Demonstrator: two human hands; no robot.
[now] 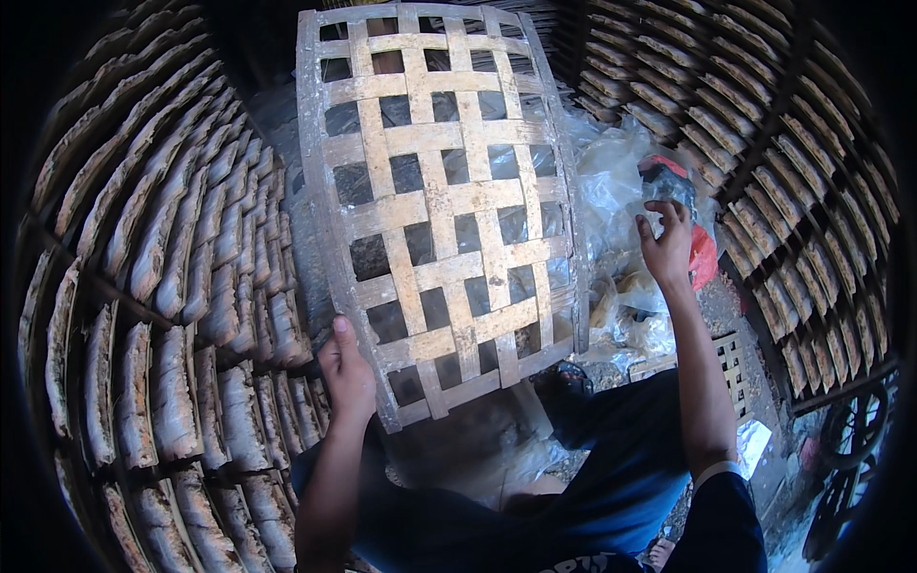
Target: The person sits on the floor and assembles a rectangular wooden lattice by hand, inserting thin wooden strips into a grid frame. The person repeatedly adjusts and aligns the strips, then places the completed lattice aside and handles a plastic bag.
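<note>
A woven lattice panel (463, 199) of flat, pale bamboo-like strips in a greyish wooden frame stands tilted in front of me. My left hand (350, 382) grips its left side rail near the lower corner, with the thumb up along the edge. To the right of the panel, my right hand (668, 246) is raised in the air, apart from the frame. Its fingers are bent but spread, and nothing shows between them. Behind that hand lie crumpled clear plastic bags (611, 172) and a red plastic bag (704, 256).
Stacked rows of rough-edged, curved slabs (153, 382) line my left side, with similar rows (812, 229) along the right. Another lattice piece (731, 368) is low on the right, near a white sheet (753, 447). A dark wheel-like shape (853, 420) stands at lower right.
</note>
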